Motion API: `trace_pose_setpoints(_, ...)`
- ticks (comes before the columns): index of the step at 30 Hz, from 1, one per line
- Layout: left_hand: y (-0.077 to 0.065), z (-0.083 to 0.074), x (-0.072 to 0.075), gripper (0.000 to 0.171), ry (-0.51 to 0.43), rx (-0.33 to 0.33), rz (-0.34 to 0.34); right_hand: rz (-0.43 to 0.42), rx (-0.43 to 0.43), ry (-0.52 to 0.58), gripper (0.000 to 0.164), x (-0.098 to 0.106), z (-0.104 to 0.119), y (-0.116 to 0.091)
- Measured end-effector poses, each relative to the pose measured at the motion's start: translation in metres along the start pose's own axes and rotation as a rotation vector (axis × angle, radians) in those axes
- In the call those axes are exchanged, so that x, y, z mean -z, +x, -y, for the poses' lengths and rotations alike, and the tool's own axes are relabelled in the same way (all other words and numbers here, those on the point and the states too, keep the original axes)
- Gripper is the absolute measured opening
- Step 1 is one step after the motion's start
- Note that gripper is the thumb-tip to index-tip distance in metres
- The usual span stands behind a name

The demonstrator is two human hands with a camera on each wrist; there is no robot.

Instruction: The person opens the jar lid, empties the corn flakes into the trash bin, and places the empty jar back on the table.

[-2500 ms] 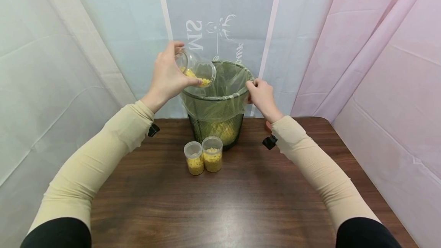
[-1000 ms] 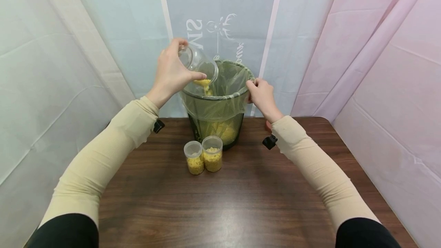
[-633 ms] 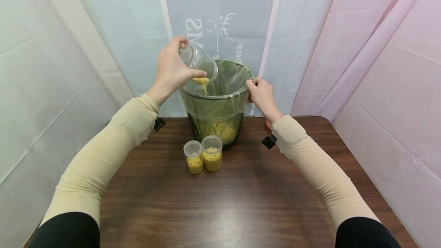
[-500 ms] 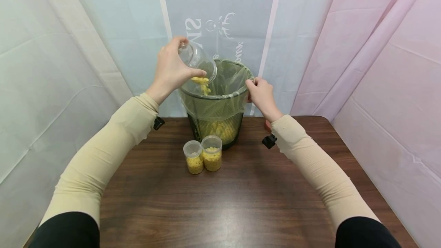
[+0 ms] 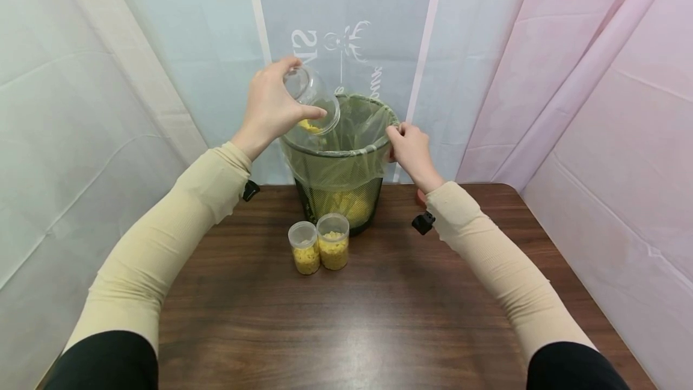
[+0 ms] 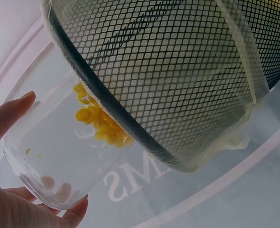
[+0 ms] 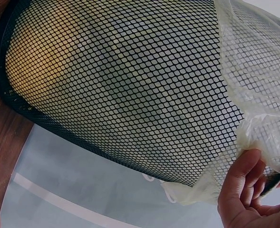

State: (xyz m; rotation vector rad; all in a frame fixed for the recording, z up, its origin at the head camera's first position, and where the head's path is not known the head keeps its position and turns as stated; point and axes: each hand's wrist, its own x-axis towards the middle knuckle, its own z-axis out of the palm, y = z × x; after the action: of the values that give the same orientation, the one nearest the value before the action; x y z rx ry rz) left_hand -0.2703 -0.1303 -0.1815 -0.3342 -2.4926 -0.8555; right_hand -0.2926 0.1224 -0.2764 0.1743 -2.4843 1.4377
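Observation:
My left hand [image 5: 271, 104] grips a clear plastic jar [image 5: 316, 92], tipped mouth-down over the left rim of a black mesh waste bin [image 5: 341, 173]. A little yellow corn [image 6: 101, 124] is gathered near the jar's mouth, and a few bits cling near its base. A thin yellowish bin liner [image 5: 368, 122] lines the bin and folds over its rim. At the right rim, my right hand [image 5: 411, 152] pinches the liner's edge between thumb and fingers. Through the mesh, yellow stuff shows at the bottom of the bin.
Two clear jars part-filled with yellow pieces, a smaller jar [image 5: 306, 251] and a larger jar [image 5: 333, 245], stand before the bin on the brown wooden table [image 5: 346, 324]. A red object [image 5: 421, 198] sits behind my right wrist. Fabric curtains [image 5: 206, 29] surround the table.
My left hand has moved slightly right and up, tipping the jar more steeply. Yellow pieces have poured into the bin, leaving fewer in the jar. My right hand has stayed on the rim.

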Motion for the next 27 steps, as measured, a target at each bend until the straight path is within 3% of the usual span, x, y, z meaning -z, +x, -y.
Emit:
trace_pose_setpoints(11, 0.008, -0.002, 0.0, 0.09, -0.002, 0.041, 0.061, -0.011, -0.002, 0.004, 0.026, 0.0, -0.001, 0.001)
trace_pose_setpoints(20, 0.015, 0.003, -0.001, 0.096, -0.082, 0.154, 0.083, -0.001, -0.001, 0.007, 0.027, 0.0, -0.002, 0.001)
trace_pose_setpoints(27, 0.018, 0.01, -0.003, 0.098, -0.196, 0.243, 0.073, -0.014, -0.007, 0.004, 0.026, 0.0, -0.003, 0.001)
